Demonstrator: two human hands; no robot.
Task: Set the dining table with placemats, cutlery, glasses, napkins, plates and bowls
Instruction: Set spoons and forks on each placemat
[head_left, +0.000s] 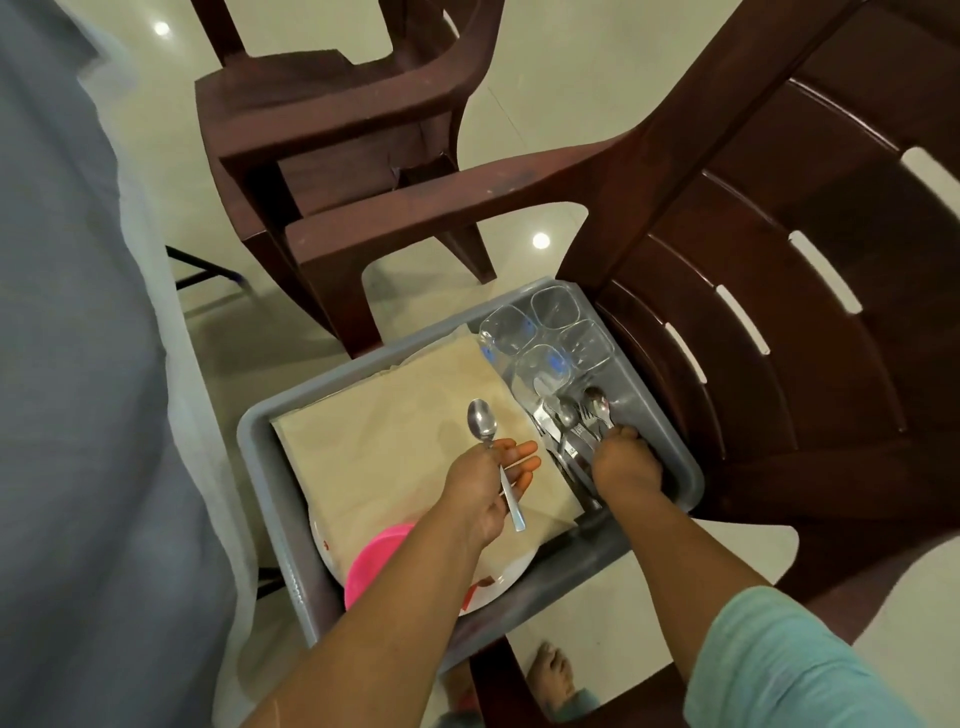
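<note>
Now, step: we were collecting cutlery from the grey tub (260, 431) on the chair (779, 364).
Left hand (483, 488): it pinched one spoon (491, 452), other fingers spread loosely above the beige placemats (395, 447).
Right hand (623, 462): its fingers curled down into the cutlery pile (569, 428); whether anything was gripped, we could not tell.
Advice: we judged it best to lift pieces by their handles and avoid the glasses (545, 338) close behind.

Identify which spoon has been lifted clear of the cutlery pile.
The spoon held in the left hand, above the beige placemats; the others lie in the grey tub.
</note>
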